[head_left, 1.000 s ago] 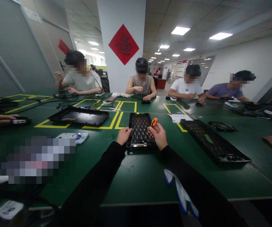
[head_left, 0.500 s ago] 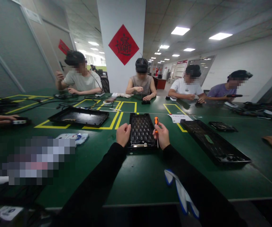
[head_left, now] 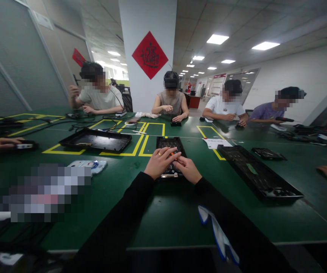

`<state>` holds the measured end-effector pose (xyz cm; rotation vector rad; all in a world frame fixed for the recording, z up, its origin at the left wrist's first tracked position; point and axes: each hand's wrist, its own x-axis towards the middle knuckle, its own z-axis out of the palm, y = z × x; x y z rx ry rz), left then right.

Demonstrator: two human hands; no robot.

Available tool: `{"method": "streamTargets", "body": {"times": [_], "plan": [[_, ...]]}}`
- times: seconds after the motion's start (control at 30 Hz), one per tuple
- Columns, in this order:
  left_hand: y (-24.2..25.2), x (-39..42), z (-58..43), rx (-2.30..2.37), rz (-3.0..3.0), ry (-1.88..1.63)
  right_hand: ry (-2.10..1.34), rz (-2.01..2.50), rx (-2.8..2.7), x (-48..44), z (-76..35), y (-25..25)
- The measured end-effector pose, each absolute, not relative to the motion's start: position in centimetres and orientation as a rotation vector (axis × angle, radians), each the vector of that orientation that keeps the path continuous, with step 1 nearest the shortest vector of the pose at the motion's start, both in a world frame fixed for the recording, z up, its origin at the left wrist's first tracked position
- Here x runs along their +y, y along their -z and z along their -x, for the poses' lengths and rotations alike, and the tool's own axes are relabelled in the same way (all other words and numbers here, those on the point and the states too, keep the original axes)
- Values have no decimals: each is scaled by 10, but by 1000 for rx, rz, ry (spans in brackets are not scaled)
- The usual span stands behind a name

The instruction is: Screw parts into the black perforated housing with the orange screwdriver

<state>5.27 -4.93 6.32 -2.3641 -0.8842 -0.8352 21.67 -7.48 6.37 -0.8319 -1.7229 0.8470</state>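
Slippage is the risk at 12 o'clock, where right hand fingers curl round the screwdriver over the tray's near end while left hand fingers, laid across and perhaps pinching it, hide the tip.

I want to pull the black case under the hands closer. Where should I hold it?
Grip the black case by its long side rims, one from each side: it lies flat, pointing away, and the left hand and right hand cover its near end.
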Motion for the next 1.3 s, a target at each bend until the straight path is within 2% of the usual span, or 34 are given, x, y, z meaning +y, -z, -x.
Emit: {"method": "streamTargets", "body": {"times": [0.17, 0.37, 0.6, 0.77, 1.03, 1.2, 1.3], "plan": [[-64, -45, -48, -955, 2381, 841, -1089, 877, -1534, -69, -221, -61], [-61, -38, -34, -1807, 2040, 1074, -851, 915, -1256, -53, -235, -53], [-32, -17, -20, -2366, 1804, 727, -952, 964, -991, -40, -247, -39], [-16, -10, -18, -2437, 1864, 579, -1049, 953, -824, -33, -255, -36], [-22, -17, -23, -2388, 1958, 475, -1008, 954, -835, -31, -254, -31], [-23, -19, -25, -2399, 1951, 486, -703, 1190, -951, -26, -259, -27], [-21, -18, -22, -2397, 1939, 489, -439, 1507, -1301, -25, -264, -28]]}}
